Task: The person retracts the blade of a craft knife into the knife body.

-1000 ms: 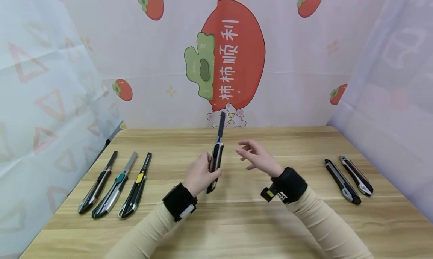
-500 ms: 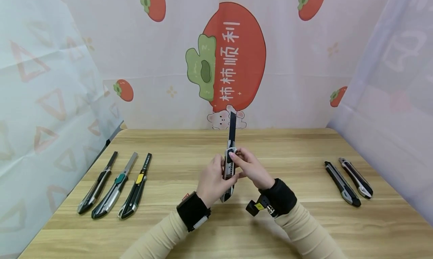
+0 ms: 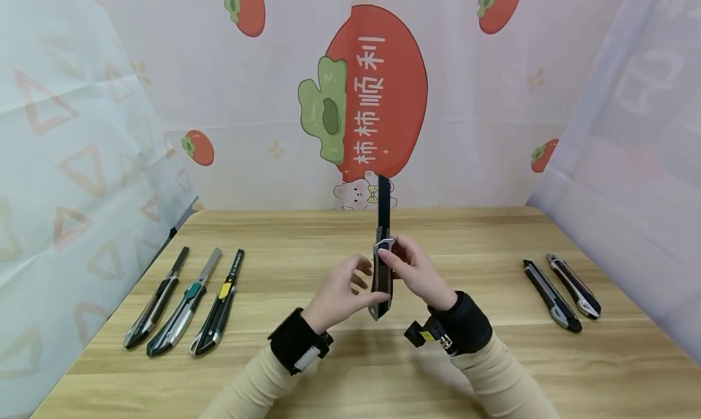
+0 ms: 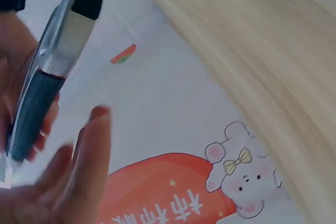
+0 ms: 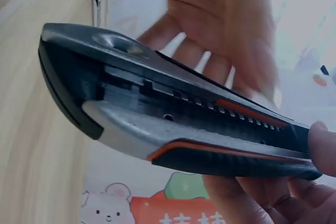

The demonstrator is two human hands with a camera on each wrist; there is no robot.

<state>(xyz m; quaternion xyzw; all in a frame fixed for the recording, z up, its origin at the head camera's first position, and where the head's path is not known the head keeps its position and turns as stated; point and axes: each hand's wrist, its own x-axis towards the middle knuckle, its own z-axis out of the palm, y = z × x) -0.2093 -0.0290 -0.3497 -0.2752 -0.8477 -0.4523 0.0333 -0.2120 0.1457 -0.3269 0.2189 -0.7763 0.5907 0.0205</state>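
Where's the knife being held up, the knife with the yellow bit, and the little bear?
Held knife (image 5: 197,121), right wrist view: on the middle of its handle.
Yellow-bit knife (image 3: 221,304), head view: on its dark handle.
Little bear (image 4: 253,180), left wrist view: on its face.

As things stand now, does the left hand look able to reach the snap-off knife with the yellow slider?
Probably yes. The left hand looks open, the right hand grips the raised black-bladed knife, and nothing visible lies between the left hand and the yellow-slider snap-off knife.

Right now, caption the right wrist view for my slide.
Right hand gripping an orange-trimmed utility knife, left hand behind it.
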